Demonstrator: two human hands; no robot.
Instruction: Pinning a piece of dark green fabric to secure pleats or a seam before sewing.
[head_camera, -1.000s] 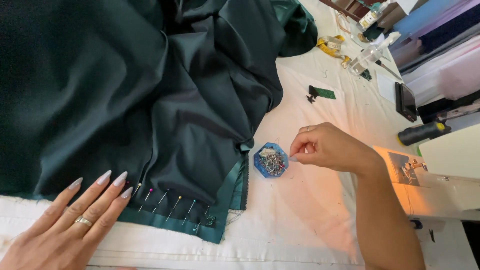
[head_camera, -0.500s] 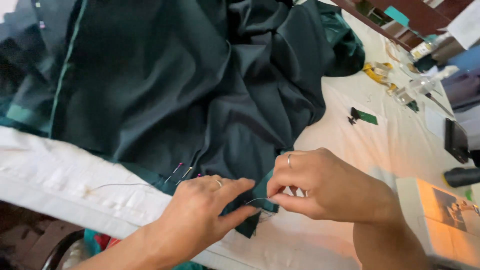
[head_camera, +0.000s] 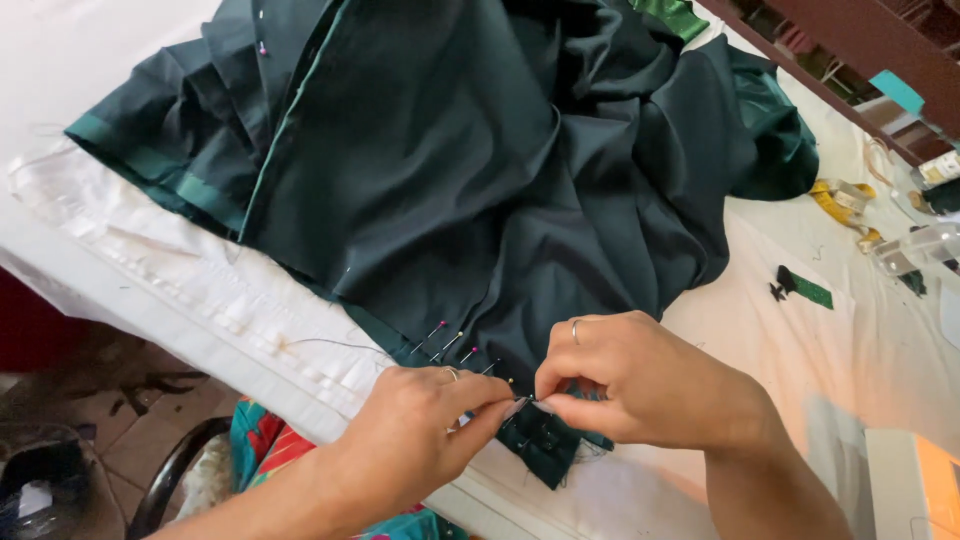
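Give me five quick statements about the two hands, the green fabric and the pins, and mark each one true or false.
1. Both hands meet at the edge of the dark green fabric. True: the left hand and right hand pinch it together.
2. The fabric is bright red. False: it is dark green.
3. Several pins with coloured heads sit in a row along the hem. True.
4. The right hand wears no ring. False: a ring shows on one finger.
5. A yellow tape measure lies on the white table cover. True, to the right of the fabric.
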